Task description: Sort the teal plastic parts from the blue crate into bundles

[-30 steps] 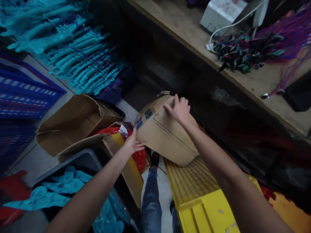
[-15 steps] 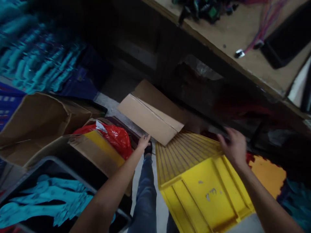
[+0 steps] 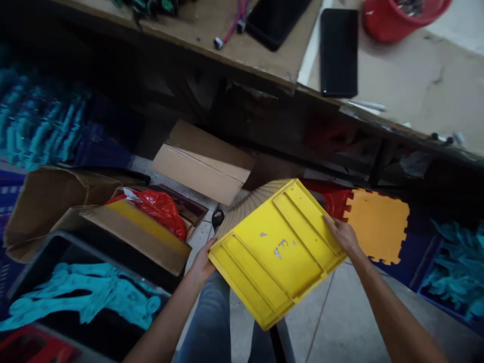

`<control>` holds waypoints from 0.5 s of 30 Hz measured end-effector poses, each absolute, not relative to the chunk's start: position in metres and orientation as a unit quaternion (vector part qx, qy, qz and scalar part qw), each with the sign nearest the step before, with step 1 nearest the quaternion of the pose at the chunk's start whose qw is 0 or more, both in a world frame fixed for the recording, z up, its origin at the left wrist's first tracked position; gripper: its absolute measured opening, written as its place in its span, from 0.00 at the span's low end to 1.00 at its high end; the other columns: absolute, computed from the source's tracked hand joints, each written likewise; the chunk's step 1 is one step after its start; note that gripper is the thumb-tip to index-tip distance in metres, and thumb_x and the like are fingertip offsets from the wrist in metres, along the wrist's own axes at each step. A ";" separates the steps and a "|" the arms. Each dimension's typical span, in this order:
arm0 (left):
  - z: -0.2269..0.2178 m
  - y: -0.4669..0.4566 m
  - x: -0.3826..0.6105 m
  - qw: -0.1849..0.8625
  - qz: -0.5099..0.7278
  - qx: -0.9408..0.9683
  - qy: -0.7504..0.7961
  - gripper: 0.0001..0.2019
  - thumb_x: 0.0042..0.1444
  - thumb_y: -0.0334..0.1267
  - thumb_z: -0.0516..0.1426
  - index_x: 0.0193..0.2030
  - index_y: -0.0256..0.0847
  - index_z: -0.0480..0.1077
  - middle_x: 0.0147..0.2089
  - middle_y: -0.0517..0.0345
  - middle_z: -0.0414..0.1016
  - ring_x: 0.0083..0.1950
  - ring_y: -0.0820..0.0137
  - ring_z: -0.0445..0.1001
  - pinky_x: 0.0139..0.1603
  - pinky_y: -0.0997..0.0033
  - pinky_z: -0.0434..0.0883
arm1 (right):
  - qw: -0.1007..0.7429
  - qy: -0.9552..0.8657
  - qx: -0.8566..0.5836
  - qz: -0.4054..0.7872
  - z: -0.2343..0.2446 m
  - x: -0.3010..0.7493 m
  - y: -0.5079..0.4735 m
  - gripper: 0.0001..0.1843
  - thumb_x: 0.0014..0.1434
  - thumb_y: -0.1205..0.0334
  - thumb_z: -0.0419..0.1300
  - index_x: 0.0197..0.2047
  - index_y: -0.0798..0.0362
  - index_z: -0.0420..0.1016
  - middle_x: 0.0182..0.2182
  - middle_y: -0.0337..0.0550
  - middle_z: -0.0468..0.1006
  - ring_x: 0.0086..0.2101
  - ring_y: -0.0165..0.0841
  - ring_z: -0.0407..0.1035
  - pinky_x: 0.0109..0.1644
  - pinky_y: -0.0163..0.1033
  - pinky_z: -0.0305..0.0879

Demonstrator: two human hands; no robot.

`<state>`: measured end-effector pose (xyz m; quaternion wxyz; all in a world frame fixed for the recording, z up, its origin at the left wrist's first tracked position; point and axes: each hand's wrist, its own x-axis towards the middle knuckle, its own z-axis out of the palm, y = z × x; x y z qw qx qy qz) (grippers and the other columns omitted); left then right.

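Between my hands is a yellow plastic crate (image 3: 260, 262), tilted, with its ribbed outer face toward me and its slatted side facing away. My left hand (image 3: 204, 259) grips its left edge, and my right hand (image 3: 342, 234) is closed on the right edge; some fingers of both are hidden by the crate. Just beyond it, a folded piece of cardboard (image 3: 200, 174) lies on the floor. Beside my right hand is an orange foam mat tile (image 3: 378, 224) with jigsaw edges, on a red seat-like thing.
At lower left a black bin (image 3: 34, 272) holds turquoise plastic parts (image 3: 94, 297), beside open cardboard boxes (image 3: 56, 206) and a red plastic bag (image 3: 162, 212). More turquoise parts fill blue crates at both sides. A workbench edge (image 3: 264, 70) runs across the top, with black devices and a red bucket (image 3: 393, 25).
My left hand has come to the crate and taken its left edge. My right hand has closed on the other edge. The crate has been raised and tilted, and the view has swung right.
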<state>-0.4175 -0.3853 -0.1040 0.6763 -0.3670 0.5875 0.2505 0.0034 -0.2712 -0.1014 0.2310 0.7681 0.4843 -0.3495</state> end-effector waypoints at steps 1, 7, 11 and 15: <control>-0.100 -0.389 -0.414 0.668 0.253 -0.368 0.595 0.22 0.60 0.36 0.50 0.60 0.32 0.64 0.32 0.51 0.81 0.38 0.59 0.80 0.44 0.63 0.76 | 0.235 0.496 0.763 -0.341 -0.099 0.003 -0.274 0.34 0.60 0.39 0.41 0.46 0.56 0.78 0.39 0.57 0.80 0.44 0.49 0.73 0.44 0.46 0.66; -0.039 -0.434 -0.390 0.649 0.326 -0.300 0.619 0.23 0.60 0.35 0.49 0.62 0.33 0.63 0.34 0.50 0.81 0.36 0.61 0.80 0.41 0.65 0.77 | 0.199 0.572 0.730 -0.317 -0.056 0.013 -0.308 0.33 0.63 0.40 0.39 0.43 0.52 0.80 0.35 0.55 0.81 0.39 0.45 0.74 0.36 0.40 0.63; 0.030 -0.447 -0.385 0.626 0.360 -0.231 0.652 0.23 0.61 0.42 0.52 0.60 0.32 0.65 0.35 0.50 0.81 0.36 0.60 0.80 0.42 0.61 0.76 | 0.203 0.625 0.691 -0.300 0.019 0.001 -0.294 0.35 0.64 0.41 0.37 0.40 0.52 0.80 0.36 0.56 0.80 0.40 0.46 0.74 0.35 0.40 0.61; 0.090 -0.442 -0.408 0.585 0.415 -0.166 0.677 0.23 0.61 0.48 0.52 0.57 0.35 0.68 0.36 0.50 0.81 0.35 0.61 0.80 0.40 0.61 0.76 | 0.197 0.705 0.632 -0.255 0.118 -0.043 -0.241 0.35 0.64 0.43 0.38 0.38 0.56 0.80 0.38 0.59 0.79 0.41 0.47 0.74 0.37 0.41 0.62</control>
